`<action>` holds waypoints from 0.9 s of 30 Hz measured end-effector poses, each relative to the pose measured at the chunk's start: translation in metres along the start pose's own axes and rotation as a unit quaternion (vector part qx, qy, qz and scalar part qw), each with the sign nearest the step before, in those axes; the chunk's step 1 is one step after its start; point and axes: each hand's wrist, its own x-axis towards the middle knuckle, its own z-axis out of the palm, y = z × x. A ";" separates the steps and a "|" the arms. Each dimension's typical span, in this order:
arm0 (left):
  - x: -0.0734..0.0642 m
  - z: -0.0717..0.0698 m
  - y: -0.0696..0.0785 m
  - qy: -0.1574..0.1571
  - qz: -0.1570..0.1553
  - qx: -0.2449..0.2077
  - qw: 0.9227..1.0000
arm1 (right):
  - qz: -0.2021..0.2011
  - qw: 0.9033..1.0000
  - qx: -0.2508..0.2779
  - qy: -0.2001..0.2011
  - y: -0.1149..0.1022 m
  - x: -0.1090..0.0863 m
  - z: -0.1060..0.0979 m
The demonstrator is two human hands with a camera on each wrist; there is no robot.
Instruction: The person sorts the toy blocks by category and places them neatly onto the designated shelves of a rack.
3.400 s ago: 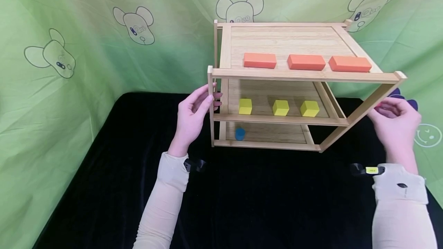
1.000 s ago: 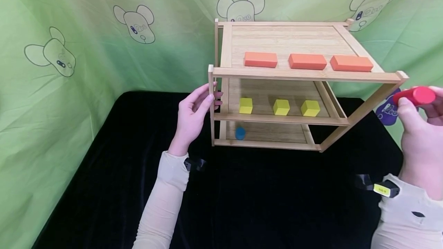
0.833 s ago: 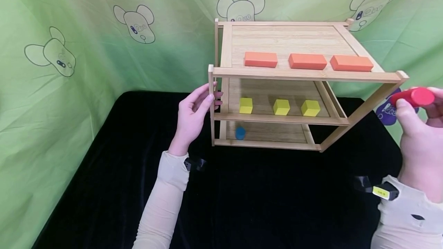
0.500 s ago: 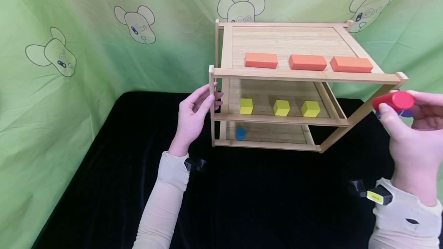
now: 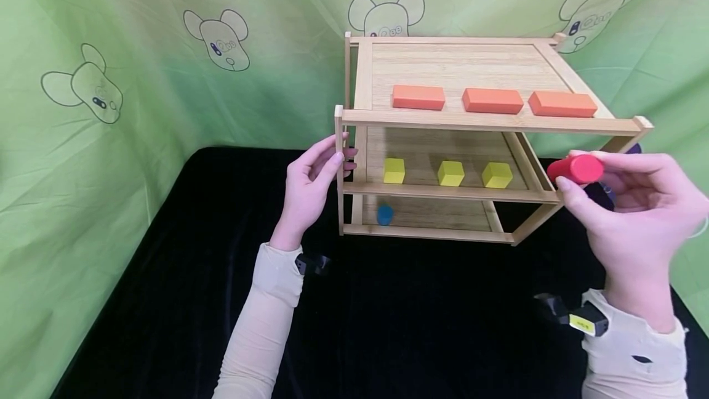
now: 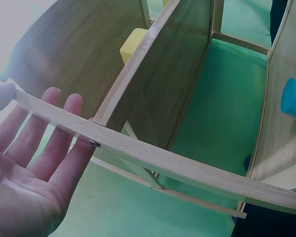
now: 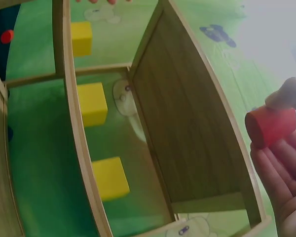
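Observation:
A three-tier wooden shelf stands on the black cloth. My left hand grips its front left post, thumb in front and fingers passing behind; in the left wrist view those fingers show past the post. Held between thumb and fingers of my right hand is a red cylinder, lying sideways by the front right post, which it partly hides. Three orange blocks line the top tier's front. Along the middle tier sit three yellow cubes. A blue cylinder stands at the left of the bottom tier.
Green cloth with cartoon animal heads hangs behind and at both sides. Black cloth covers the tabletop in front of the shelf. At the right wrist view's upper left, a small red round thing shows against a dark patch.
My right hand first reached low beyond the shelf's right side, then came up with the red cylinder and has moved left with it to the front right post. My left hand keeps its place.

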 end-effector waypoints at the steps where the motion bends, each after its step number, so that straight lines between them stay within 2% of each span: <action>1: 0.000 0.000 0.000 0.000 0.000 0.000 1.000 | -0.001 1.000 -0.001 -0.007 0.000 -0.001 0.002; 8: 0.001 0.001 0.000 0.001 0.000 -0.005 1.000 | 0.003 0.998 0.014 -0.063 -0.002 -0.006 0.010; 18: 0.000 -0.001 -0.001 -0.001 0.000 -0.003 1.000 | 0.023 0.990 0.024 -0.138 0.001 -0.017 0.018; 23: 0.000 -0.001 -0.001 -0.002 -0.001 -0.001 1.000 | 0.032 0.985 0.008 -0.168 0.002 -0.022 0.022; 27: 0.000 -0.001 0.000 -0.002 -0.005 0.003 1.000 | 0.033 0.980 -0.035 -0.193 0.003 -0.026 0.023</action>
